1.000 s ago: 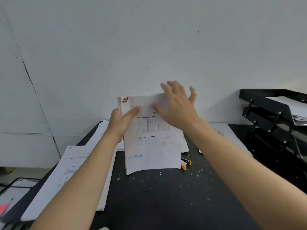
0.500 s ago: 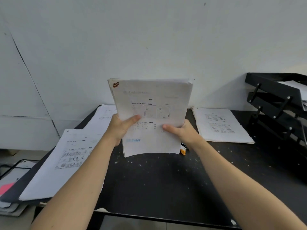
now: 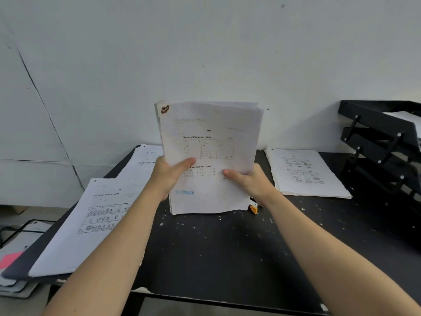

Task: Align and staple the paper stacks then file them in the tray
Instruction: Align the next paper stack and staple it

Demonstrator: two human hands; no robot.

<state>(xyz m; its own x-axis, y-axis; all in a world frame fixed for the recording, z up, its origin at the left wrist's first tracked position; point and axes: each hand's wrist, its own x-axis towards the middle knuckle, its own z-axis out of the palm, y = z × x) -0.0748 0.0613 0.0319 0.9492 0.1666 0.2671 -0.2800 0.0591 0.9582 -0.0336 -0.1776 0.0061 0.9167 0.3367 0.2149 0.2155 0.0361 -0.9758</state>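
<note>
A stack of printed white paper (image 3: 211, 142) stands upright on its bottom edge on the black table (image 3: 216, 252), a brown stain at its top left corner. My left hand (image 3: 169, 176) grips its left edge, thumb across the front sheet. My right hand (image 3: 248, 181) grips its right edge, thumb on the front. An orange and black stapler (image 3: 253, 207) lies on the table behind the stack, mostly hidden. The black stacked filing tray (image 3: 382, 144) stands at the right, with paper in its top level.
Another paper stack (image 3: 305, 174) lies flat on the table right of my hands. More printed sheets (image 3: 91, 220) overlap at the table's left side and overhang its edge. A white wall rises just behind the table. Papers and a pink sheet (image 3: 9, 258) lie below on the left.
My right hand came off the top of the stack and took its right edge. The stack now stands straighter with its whole front showing. The view shifted slightly.
</note>
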